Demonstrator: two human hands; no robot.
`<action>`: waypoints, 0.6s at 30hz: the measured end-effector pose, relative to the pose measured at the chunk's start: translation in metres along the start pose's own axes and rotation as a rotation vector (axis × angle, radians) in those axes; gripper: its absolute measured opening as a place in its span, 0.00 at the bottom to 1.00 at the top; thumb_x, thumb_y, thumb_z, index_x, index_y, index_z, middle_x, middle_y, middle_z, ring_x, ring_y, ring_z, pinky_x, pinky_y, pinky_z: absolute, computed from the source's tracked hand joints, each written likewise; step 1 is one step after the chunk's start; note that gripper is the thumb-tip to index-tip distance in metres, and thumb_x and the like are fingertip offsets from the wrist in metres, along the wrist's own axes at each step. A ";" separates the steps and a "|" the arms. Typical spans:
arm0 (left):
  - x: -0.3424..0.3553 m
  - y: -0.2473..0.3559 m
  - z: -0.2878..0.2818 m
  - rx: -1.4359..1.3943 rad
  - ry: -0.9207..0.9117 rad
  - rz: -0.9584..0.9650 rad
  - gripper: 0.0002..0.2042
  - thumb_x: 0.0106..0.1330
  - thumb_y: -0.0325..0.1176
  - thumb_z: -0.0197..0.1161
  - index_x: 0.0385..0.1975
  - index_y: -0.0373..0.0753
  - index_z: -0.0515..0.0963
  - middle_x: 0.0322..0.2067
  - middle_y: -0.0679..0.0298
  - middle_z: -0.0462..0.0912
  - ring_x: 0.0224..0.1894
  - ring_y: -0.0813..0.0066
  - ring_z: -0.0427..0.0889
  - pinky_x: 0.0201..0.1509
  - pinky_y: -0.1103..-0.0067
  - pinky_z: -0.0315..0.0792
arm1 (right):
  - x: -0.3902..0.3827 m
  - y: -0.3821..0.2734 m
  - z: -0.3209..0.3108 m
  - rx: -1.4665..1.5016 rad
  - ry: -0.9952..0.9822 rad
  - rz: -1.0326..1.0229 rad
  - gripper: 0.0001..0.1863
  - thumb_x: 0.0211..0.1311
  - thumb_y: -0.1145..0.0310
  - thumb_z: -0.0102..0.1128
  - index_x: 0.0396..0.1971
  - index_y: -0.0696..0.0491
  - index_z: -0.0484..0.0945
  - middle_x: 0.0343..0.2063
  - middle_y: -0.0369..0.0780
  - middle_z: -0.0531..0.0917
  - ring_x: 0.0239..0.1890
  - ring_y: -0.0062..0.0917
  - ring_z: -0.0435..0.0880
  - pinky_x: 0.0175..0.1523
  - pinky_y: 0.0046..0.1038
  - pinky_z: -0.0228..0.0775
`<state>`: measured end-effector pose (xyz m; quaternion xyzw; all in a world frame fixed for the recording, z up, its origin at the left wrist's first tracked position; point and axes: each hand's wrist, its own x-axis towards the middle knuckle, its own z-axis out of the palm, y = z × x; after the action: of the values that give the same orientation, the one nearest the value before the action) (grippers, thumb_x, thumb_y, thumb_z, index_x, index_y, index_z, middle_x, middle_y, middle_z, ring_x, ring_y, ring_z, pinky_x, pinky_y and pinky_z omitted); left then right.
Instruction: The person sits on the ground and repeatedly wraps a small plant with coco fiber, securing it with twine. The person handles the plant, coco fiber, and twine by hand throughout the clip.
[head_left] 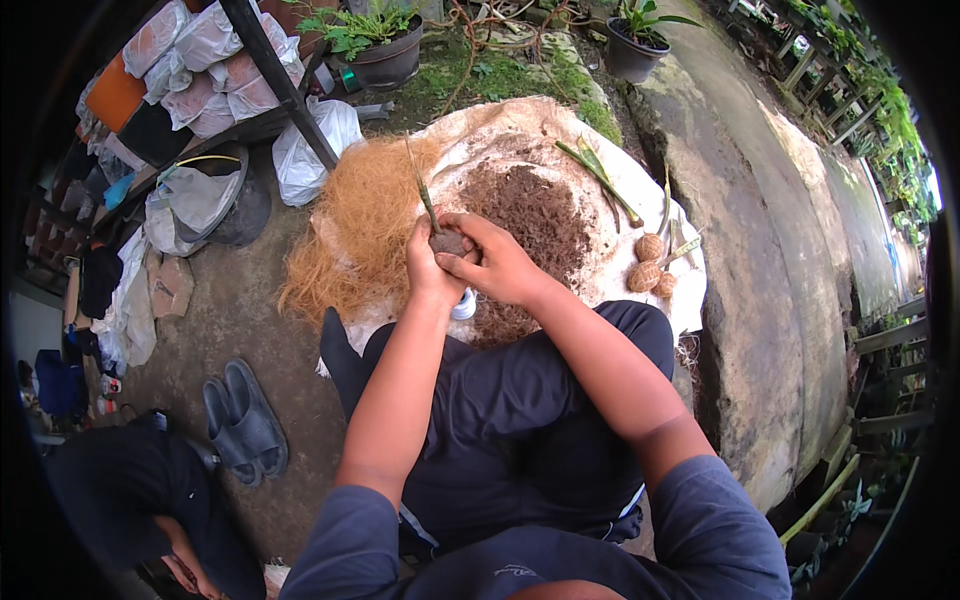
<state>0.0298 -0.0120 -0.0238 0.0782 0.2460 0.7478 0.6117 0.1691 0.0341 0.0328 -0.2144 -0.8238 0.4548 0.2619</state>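
My left hand (430, 262) and my right hand (492, 258) are closed around a dark soil ball (447, 241), with a thin green plant stem (424, 190) rising from it. Just beneath my hands is a white round item (463, 310), partly hidden. Loose brown fibre (365, 205) lies to the left and a mound of dark soil (530, 220) to the right, both on a white sack sheet (678, 220). Cut green stalks (600, 175) rest beside the soil. Three fibre-wrapped balls (645, 275), some with shoots, sit at the sheet's right.
Another person in dark clothing (140, 490) is at lower left, near grey slippers (240, 420). A bucket (230, 215), white bags (310, 150) and a rack of wrapped bundles (210, 65) stand upper left. Two potted plants (630, 55) (385, 60) are behind. A concrete path (760, 300) runs along the right.
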 end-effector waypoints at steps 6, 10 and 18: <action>-0.003 -0.003 0.013 0.334 0.132 0.084 0.24 0.78 0.54 0.46 0.45 0.38 0.78 0.39 0.61 0.83 0.40 0.71 0.83 0.51 0.71 0.78 | -0.004 0.019 0.010 0.383 0.096 0.084 0.29 0.65 0.62 0.71 0.62 0.58 0.75 0.53 0.45 0.83 0.59 0.29 0.80 0.64 0.33 0.72; -0.004 -0.033 0.021 0.426 -0.077 0.255 0.29 0.83 0.54 0.37 0.66 0.36 0.68 0.58 0.55 0.78 0.64 0.69 0.74 0.70 0.71 0.66 | 0.002 0.036 0.012 0.504 0.279 0.151 0.28 0.65 0.65 0.72 0.62 0.58 0.76 0.49 0.40 0.85 0.54 0.24 0.83 0.60 0.30 0.75; 0.010 -0.020 0.022 0.693 -0.006 0.208 0.42 0.79 0.66 0.38 0.80 0.37 0.47 0.68 0.45 0.69 0.75 0.57 0.63 0.78 0.67 0.55 | 0.000 0.037 -0.019 0.690 0.208 0.362 0.20 0.70 0.62 0.68 0.54 0.59 0.81 0.37 0.36 0.86 0.38 0.18 0.84 0.45 0.26 0.81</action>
<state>0.0542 0.0056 -0.0160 0.3076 0.4737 0.6781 0.4703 0.1855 0.0644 0.0095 -0.3001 -0.5408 0.7195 0.3160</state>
